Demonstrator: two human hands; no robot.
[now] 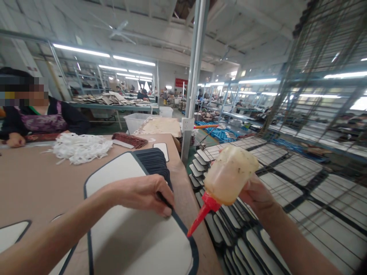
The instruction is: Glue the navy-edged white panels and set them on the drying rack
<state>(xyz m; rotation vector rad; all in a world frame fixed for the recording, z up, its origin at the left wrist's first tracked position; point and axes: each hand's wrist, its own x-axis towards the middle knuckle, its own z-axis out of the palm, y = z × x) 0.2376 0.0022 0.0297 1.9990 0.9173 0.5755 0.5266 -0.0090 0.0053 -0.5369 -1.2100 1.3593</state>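
My right hand (256,194) grips a translucent glue bottle (229,173) tilted down to the left; its red nozzle (199,219) points at the dark edge of a large white panel (134,236) with a dark blue border. My left hand (146,193) rests on that panel's right edge, fingers curled over the border and pinching it. A fanned stack of dark pieces (155,162) lies just beyond the left hand.
The brown table (34,179) carries a heap of white strips (80,147) and a red-brown bundle (129,140). A person in dark clothes (40,118) sits at the far left. Wire racks (286,183) on the right hold rows of white, dark-edged pieces. A grey post (195,76) stands behind the table.
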